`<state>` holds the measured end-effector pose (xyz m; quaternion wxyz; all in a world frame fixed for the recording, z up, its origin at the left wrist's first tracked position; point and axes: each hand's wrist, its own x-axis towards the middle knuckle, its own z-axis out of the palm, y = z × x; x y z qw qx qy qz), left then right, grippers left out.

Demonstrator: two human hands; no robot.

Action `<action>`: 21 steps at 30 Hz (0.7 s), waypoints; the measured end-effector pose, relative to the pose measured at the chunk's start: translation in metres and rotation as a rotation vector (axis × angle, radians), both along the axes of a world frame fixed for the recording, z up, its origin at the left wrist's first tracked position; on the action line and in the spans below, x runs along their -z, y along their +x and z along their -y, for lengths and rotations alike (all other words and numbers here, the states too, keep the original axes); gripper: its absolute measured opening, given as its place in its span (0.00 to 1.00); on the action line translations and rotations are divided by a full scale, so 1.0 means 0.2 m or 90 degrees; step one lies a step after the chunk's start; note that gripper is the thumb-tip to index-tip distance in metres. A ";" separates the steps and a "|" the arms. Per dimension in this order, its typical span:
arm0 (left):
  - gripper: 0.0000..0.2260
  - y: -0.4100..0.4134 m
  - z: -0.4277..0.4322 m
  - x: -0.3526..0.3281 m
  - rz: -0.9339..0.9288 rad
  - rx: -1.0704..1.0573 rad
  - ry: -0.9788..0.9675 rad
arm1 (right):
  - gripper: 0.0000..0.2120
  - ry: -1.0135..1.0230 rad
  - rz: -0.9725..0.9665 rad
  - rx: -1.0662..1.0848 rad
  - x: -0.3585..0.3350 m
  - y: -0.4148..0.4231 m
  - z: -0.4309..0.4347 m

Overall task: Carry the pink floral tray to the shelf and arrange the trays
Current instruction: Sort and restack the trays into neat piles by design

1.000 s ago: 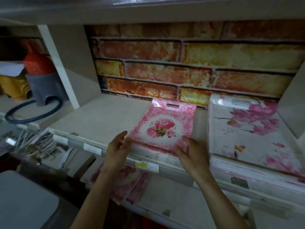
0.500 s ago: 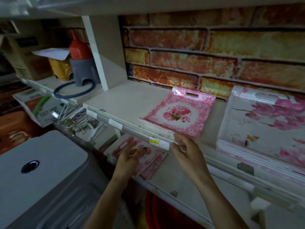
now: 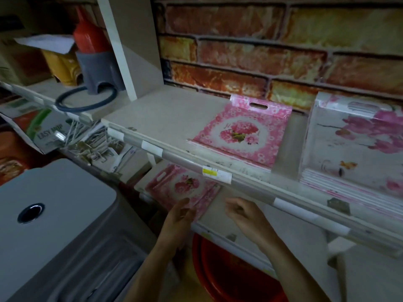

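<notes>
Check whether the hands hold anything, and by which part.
Nothing is held: left hand open beside the lower tray; right hand loosely curled, empty.

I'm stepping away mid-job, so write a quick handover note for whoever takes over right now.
Left hand: open, at the near edge of the pink floral tray on the lower shelf; contact unclear.
Right hand: loosely curled, holding nothing.
Done: one pink floral tray on the upper shelf lies beside the white stack of orchid-print trays.
To do, probably: lift the lower tray up and square the trays.
</notes>
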<state>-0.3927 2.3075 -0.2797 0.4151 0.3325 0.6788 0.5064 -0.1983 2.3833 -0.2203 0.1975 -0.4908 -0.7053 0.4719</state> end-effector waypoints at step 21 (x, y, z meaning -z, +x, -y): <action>0.15 0.00 -0.09 0.66 0.065 0.066 -0.102 | 0.10 -0.069 -0.012 0.070 0.74 0.03 -0.06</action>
